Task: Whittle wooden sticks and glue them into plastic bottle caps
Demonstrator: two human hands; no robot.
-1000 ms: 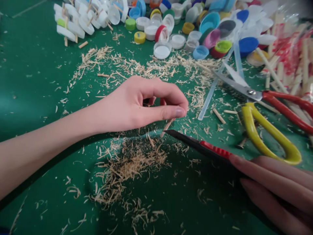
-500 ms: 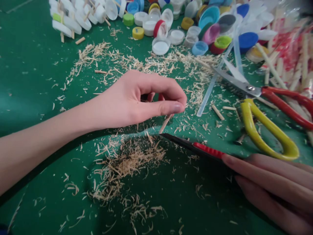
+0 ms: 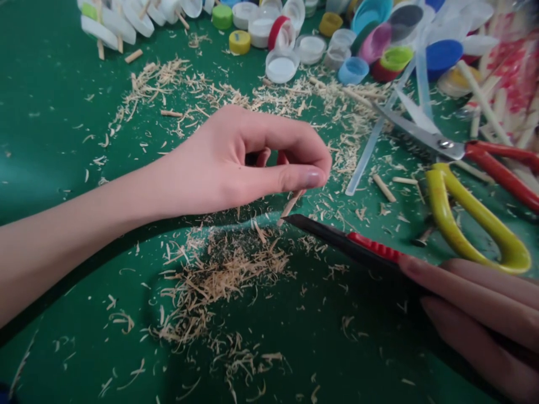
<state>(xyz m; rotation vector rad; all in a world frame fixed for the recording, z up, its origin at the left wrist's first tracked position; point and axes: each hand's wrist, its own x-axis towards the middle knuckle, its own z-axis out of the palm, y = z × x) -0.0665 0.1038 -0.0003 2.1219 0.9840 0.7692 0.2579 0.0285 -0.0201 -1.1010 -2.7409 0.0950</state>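
Pinched between the thumb and fingers of my left hand (image 3: 261,157) is a thin wooden stick (image 3: 291,206), its lower end slanting down and left; the rest of it is hidden by the fingers. My right hand (image 3: 480,303) is closed around a utility knife (image 3: 353,247) with a red slider and a dark blade. The blade's tip lies right by the stick's lower end; whether they touch I cannot tell. Below them a heap of wood shavings (image 3: 223,280) covers part of the green tabletop (image 3: 84,269).
Scissors (image 3: 446,143) with red handles lie at the right, beside a yellow handle loop (image 3: 475,224). A clear plastic strip (image 3: 366,157) runs under the scissors' blades. Bottle caps (image 3: 282,64) crowd the back. Caps on sticks (image 3: 118,25) stand back left. Short stick pieces (image 3: 383,188) lie around.
Both hands, the stick and the knife appear slightly farther right in view. The surrounding things have also shifted, as the camera moved a little. Both grips look the same.
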